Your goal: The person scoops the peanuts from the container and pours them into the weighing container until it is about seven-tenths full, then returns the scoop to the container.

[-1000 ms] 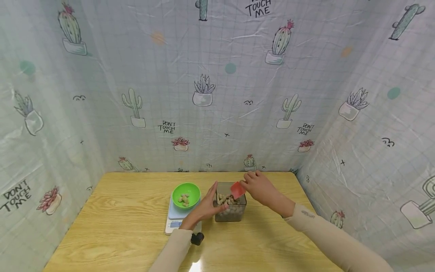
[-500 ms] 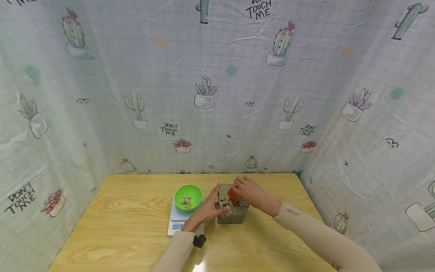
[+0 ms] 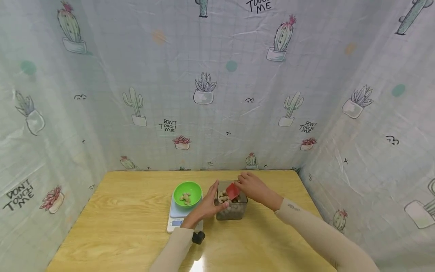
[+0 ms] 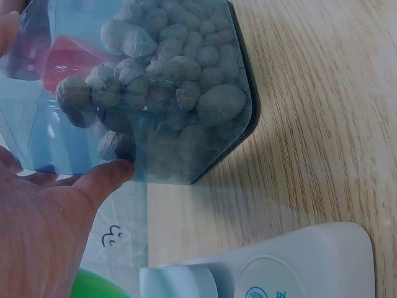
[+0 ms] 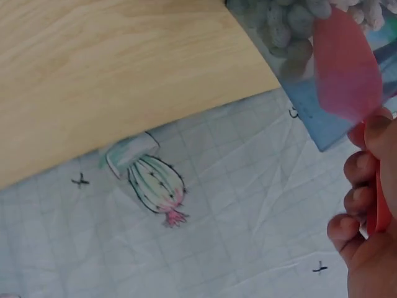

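A grey see-through plastic container [image 3: 230, 215] of unshelled peanuts [image 3: 222, 197] stands on the table. My left hand [image 3: 205, 207] holds it at the near left corner, thumb over the front rim and fingers stretched along the left side. In the left wrist view the thumb presses the container's wall [image 4: 161, 162]. My right hand [image 3: 253, 187] grips the handle of a red scoop [image 3: 232, 191], its fingers curled round it in the right wrist view. The scoop's head [image 5: 347, 71] is inside the container among the peanuts; how many it carries is hidden.
Left of the container, a green bowl [image 3: 193, 187] with several peanuts sits on a white kitchen scale [image 3: 172, 225], whose display is partly behind my left wrist. The wooden table [image 3: 129, 211] ends at a cactus-print curtain [image 3: 204, 132] at the back.
My right hand has brought the scoop leftward and down into the peanuts, then tilted it there. The left hand stays on the container. The bowl and scale have not moved.
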Demonstrator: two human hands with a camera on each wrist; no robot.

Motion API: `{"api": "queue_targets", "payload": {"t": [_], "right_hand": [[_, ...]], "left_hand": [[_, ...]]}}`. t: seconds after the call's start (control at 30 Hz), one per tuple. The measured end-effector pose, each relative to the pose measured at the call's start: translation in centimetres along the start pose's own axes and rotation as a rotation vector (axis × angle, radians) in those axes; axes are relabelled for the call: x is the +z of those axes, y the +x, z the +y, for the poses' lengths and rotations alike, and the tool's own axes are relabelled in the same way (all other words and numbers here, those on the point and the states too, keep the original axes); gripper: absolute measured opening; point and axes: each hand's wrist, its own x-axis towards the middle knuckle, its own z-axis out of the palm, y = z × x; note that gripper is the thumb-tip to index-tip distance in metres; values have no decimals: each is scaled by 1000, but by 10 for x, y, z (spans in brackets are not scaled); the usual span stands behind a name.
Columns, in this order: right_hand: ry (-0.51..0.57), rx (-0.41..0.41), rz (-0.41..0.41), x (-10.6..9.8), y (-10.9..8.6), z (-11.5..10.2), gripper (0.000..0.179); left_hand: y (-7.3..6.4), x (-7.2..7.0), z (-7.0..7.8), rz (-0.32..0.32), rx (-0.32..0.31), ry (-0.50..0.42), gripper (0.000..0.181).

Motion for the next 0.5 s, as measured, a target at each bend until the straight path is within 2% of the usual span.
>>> {"api": "queue_targets", "payload": {"t": [0.13,0.27,0.5], "right_hand": [[-39,-35,-18,-3,3,3,29],[-45,-16,-39,-1,-2,2,26],[41,14,2,0,-3,-1,32]], "left_hand": [[2,-1,-1,2,-9,22,101],[2,2,1,-10,-18,33,102],[0,1,1,-2,-25,32,101]]}}
